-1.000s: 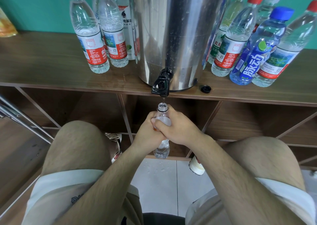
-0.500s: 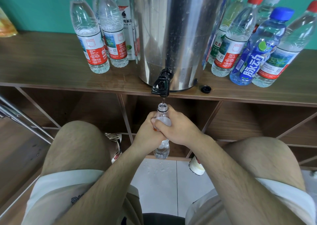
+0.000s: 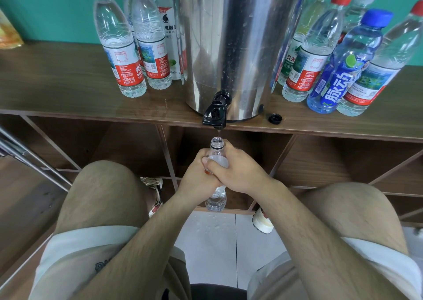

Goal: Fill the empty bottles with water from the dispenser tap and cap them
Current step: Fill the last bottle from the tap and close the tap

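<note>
An uncapped clear plastic bottle [image 3: 216,198] is held upright just under the black tap [image 3: 215,114] of a steel water dispenser [image 3: 231,47]. A thin stream of water runs from the tap into its open mouth. My left hand [image 3: 196,176] and my right hand [image 3: 237,168] both grip the bottle's middle, the right overlapping the left, so its label is mostly hidden. A loose black cap [image 3: 275,118] lies on the wooden shelf [image 3: 57,89] just right of the dispenser.
Capped bottles stand on the shelf: three or more left of the dispenser [image 3: 119,47], several to its right, among them a blue one [image 3: 343,70]. Open wooden compartments lie below the shelf. My bare knees flank the bottle over a white tiled floor [image 3: 212,249].
</note>
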A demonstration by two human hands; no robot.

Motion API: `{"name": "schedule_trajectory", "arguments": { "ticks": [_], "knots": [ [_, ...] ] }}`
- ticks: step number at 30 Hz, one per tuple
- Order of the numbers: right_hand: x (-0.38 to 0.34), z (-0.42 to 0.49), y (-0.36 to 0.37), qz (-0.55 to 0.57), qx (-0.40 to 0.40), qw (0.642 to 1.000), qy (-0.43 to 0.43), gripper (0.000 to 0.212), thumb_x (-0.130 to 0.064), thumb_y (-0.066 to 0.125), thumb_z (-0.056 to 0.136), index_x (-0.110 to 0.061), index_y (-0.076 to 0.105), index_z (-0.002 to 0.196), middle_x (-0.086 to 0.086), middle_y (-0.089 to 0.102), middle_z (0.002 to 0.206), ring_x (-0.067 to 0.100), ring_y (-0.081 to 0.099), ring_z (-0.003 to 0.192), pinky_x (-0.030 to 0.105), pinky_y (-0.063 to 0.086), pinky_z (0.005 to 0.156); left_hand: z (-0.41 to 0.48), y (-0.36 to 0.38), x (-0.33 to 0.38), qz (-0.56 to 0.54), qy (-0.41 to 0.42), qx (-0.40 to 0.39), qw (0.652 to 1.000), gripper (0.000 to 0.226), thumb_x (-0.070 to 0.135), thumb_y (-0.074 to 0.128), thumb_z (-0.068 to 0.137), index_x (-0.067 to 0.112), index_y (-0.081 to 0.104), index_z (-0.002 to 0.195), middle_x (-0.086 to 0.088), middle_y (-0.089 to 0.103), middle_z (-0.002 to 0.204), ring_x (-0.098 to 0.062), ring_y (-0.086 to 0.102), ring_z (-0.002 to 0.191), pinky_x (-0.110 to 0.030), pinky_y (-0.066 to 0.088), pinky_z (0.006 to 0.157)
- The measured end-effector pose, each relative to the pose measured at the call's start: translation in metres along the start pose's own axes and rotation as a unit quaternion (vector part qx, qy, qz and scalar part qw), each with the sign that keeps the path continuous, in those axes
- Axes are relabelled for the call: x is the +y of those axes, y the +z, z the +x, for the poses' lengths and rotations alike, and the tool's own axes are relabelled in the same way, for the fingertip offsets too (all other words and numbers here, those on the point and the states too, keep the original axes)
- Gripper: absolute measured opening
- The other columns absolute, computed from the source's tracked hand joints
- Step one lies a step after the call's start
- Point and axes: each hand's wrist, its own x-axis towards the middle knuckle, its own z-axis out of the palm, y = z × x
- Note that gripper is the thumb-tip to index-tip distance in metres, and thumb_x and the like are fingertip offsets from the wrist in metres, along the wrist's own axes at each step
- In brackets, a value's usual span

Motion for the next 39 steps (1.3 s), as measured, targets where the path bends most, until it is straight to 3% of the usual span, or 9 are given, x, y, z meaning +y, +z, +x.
{"name": "schedule_trajectory", "arguments": {
  "ticks": [6, 16, 21, 25, 29, 39],
  "knots": [
    [-0.0005, 0.0002, 0.0, -0.001, -0.002, 1.0, 0.005, 0.045, -0.053, 0.059, 0.101, -0.025, 0.051, 0.135, -0.007, 0.069, 0.116, 0.012, 0.067, 0.103, 0.033, 0.058, 0.088, 0.0002, -0.0005, -0.0005, 0.002, 0.002, 0.002, 1.0, 0.058, 0.011, 0.081, 0.085, 0.023, 0.051, 0.133, 0.006, 0.067, 0.114, -0.009, 0.065, 0.101, -0.025, 0.056, 0.082],
    [-0.0006, 0.0002, 0.0003, -0.007, -0.004, 1.0, 0.008, 0.046, -0.054, 0.058, 0.101, -0.026, 0.051, 0.136, -0.008, 0.068, 0.117, 0.011, 0.066, 0.104, 0.033, 0.058, 0.089, 0.0013, 0.0001, -0.0009, 0.01, 0.003, 0.004, 1.0, 0.058, 0.012, 0.081, 0.086, 0.022, 0.052, 0.134, 0.005, 0.066, 0.114, -0.009, 0.065, 0.101, -0.029, 0.057, 0.086],
    [-0.0017, -0.0002, -0.0002, -0.008, -0.005, 1.0, 0.009, 0.045, -0.054, 0.058, 0.101, -0.025, 0.051, 0.135, -0.007, 0.069, 0.115, 0.011, 0.066, 0.103, 0.034, 0.058, 0.088, 0.0018, -0.0002, -0.0034, -0.002, 0.001, -0.001, 1.0, 0.06, 0.01, 0.082, 0.084, 0.024, 0.051, 0.134, 0.01, 0.066, 0.111, -0.005, 0.064, 0.098, -0.018, 0.051, 0.075],
    [-0.0015, -0.0003, 0.0001, -0.01, -0.005, 1.0, 0.009, 0.046, -0.053, 0.058, 0.101, -0.024, 0.052, 0.136, -0.006, 0.069, 0.117, 0.012, 0.066, 0.105, 0.036, 0.058, 0.09, 0.0014, -0.0003, -0.0043, -0.008, 0.0, -0.002, 1.0, 0.059, 0.01, 0.082, 0.084, 0.023, 0.052, 0.134, 0.007, 0.068, 0.112, -0.008, 0.066, 0.101, -0.024, 0.055, 0.081],
    [-0.0005, 0.0003, 0.0002, -0.008, -0.006, 1.0, 0.011, 0.046, -0.054, 0.057, 0.101, -0.025, 0.051, 0.136, -0.008, 0.068, 0.117, 0.012, 0.066, 0.105, 0.035, 0.058, 0.091, 0.0017, -0.0007, -0.0041, -0.005, 0.001, -0.001, 1.0, 0.055, 0.011, 0.082, 0.084, 0.028, 0.051, 0.126, 0.013, 0.066, 0.106, 0.0, 0.064, 0.092, -0.007, 0.047, 0.064],
    [0.0005, 0.0003, 0.0008, -0.015, -0.004, 1.0, 0.008, 0.047, -0.055, 0.057, 0.101, -0.024, 0.051, 0.136, -0.007, 0.069, 0.117, 0.012, 0.066, 0.105, 0.035, 0.058, 0.091, 0.0019, 0.0002, -0.0044, -0.001, 0.0, 0.0, 1.0, 0.059, 0.012, 0.083, 0.083, 0.025, 0.052, 0.131, 0.009, 0.067, 0.111, -0.006, 0.065, 0.098, -0.02, 0.051, 0.075]
  ]
}}
